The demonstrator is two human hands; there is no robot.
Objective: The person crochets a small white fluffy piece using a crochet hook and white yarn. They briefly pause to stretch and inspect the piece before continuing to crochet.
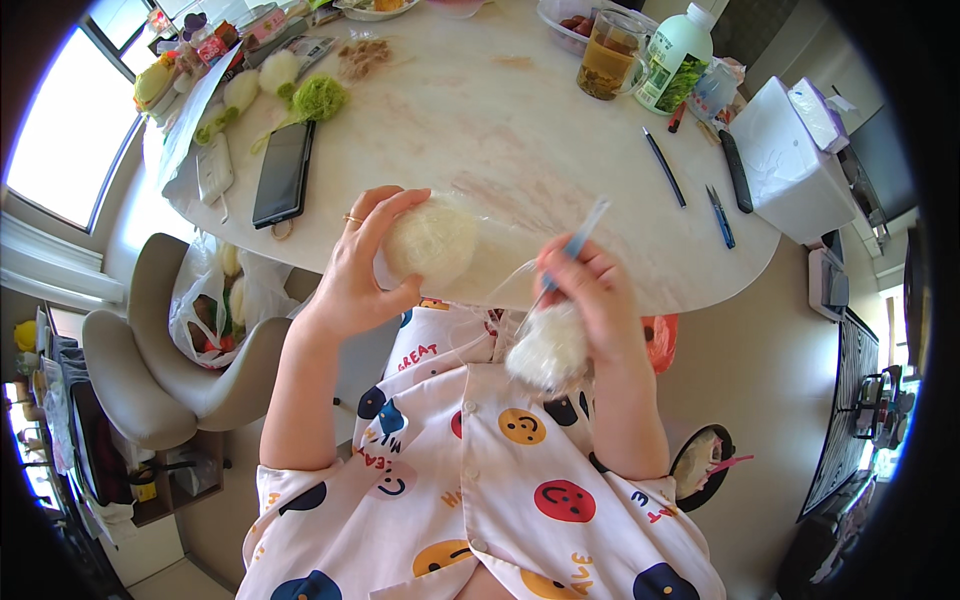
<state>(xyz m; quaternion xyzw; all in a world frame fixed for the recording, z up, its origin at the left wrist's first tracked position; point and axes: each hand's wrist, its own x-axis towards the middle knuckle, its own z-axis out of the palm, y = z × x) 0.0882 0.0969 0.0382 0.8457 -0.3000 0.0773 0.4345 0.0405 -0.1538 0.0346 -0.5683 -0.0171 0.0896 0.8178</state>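
My left hand (367,262) grips a pale, cream-coloured ball (431,240) at the table's near edge, thumb below and fingers above. The ball looks fibrous and glossy, perhaps film-wrapped. In my right hand (589,292) is a thin tool with a translucent blue handle (576,244), pointing up and away. A white fibrous bundle (550,349) hangs under the same hand, close to my shirt; how it is held is partly hidden. Fine clear strands run between the ball and my right hand.
A smartphone (283,174), green fibre (319,97) and pale fluffy balls (278,71) lie at left. At right are a glass mug of tea (609,56), a green bottle (675,60), a pen (664,167), small blue-handled snips (720,217), a remote control (736,171) and a white box (791,161).
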